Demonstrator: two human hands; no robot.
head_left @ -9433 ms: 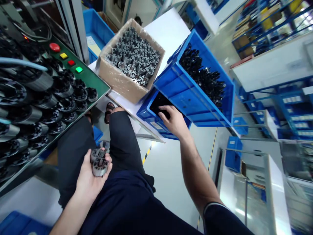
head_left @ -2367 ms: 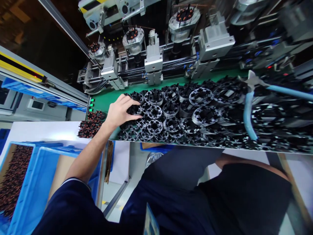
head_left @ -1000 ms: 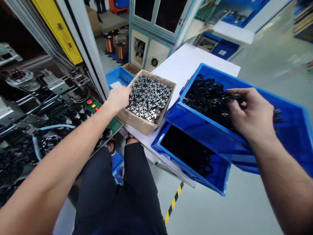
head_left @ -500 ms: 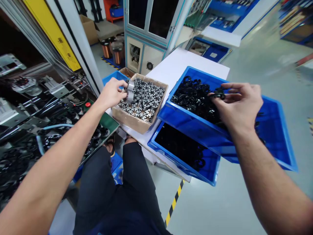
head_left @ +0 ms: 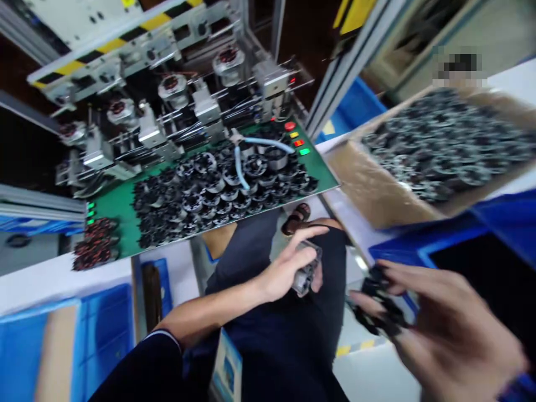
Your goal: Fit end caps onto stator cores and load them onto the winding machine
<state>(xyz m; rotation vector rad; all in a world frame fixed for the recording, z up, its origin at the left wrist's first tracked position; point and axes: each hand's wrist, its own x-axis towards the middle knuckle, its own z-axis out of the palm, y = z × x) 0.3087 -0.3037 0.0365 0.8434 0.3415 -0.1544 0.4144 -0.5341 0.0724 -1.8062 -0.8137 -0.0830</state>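
Note:
Above my thigh, my left hand is wrapped around grey metal stator cores; its fingers hide part of them, so I cannot tell how many. To the right, my right hand, smeared by motion, grips black plastic ring parts between thumb and fingers. The two hands are apart. Beyond my right hand stands a cardboard box filled with rows of metal stator cores. Rows of stator cores with black plastic ends cover much of the green machine table ahead.
Light-blue-handled pliers lie on the rows. Behind them is a machine with metal heads and lit buttons. Copper-wound stators sit at the table's left end. Blue bins stand at right, others at lower left.
My view has swung left toward the machine. My left hand has left the cardboard box with stator cores, and my right hand has come out of the blue bin with black plastic parts.

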